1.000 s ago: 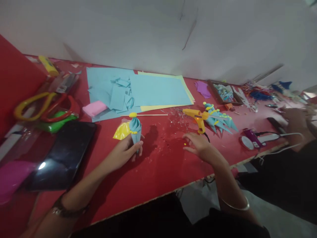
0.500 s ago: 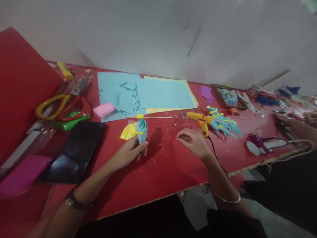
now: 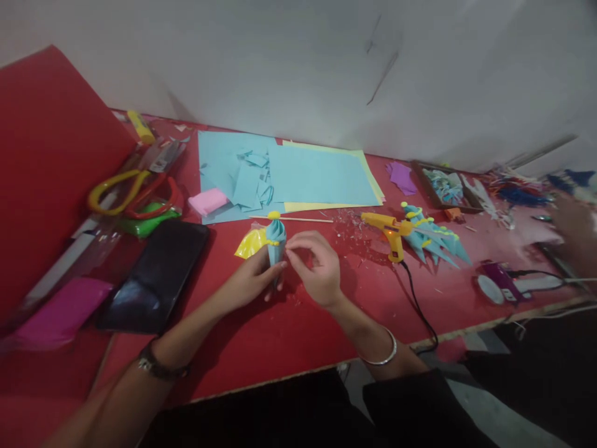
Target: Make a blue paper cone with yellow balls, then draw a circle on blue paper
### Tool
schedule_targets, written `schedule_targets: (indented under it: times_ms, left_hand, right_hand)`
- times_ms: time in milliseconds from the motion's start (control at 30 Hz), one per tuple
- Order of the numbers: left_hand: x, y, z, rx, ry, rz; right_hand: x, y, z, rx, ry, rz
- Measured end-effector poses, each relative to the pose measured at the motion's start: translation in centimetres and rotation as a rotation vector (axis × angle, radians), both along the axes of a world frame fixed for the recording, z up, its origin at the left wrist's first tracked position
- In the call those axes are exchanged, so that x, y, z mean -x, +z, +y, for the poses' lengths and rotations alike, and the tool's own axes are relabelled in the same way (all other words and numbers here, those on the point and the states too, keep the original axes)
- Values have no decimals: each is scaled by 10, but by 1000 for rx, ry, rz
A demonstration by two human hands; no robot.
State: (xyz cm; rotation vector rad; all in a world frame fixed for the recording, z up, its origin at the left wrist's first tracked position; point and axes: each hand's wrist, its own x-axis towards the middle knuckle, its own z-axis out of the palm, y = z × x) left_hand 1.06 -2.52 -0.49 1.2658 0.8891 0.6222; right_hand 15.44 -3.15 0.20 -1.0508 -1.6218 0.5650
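My left hand (image 3: 254, 278) is closed around a small blue paper cone (image 3: 275, 239) with yellow dots, holding it upright on the red table (image 3: 298, 323). My right hand (image 3: 314, 267) is right beside the cone, fingers curled in a pinch near its side; whatever it pinches is too small to make out. A yellow plastic bag (image 3: 250, 243) lies just behind the cone. A thin wooden stick (image 3: 298, 219) with a yellow bead at its end lies behind it. A yellow glue gun (image 3: 389, 229) stands to the right beside a cluster of finished blue cones (image 3: 433, 239).
Blue and yellow paper sheets (image 3: 317, 177) lie at the back. A black phone (image 3: 156, 277), scissors (image 3: 125, 193), a pink block (image 3: 208, 201) and a pink object (image 3: 60, 314) sit at left. Another person's hand (image 3: 576, 227) works at far right among scraps, a tray (image 3: 441, 183) and cables.
My right hand has moved left from near the glue gun to the cone held by my left hand. The view has shifted a little to the left.
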Motion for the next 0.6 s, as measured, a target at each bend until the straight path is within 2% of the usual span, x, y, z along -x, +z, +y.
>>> schedule_targets:
  times_ms: [200,367,600]
  left_hand:
    - [-2,1,-1,-31,-20,63]
    - [-2,-1,-3,-52,-15,72]
    - [-2,-3,-2,-90,-27,92]
  right_hand:
    - [2,-4,1,15,0,96]
    - [1,-1,1,73,-8,-8]
    - [-2,0,0,58,-18,-34]
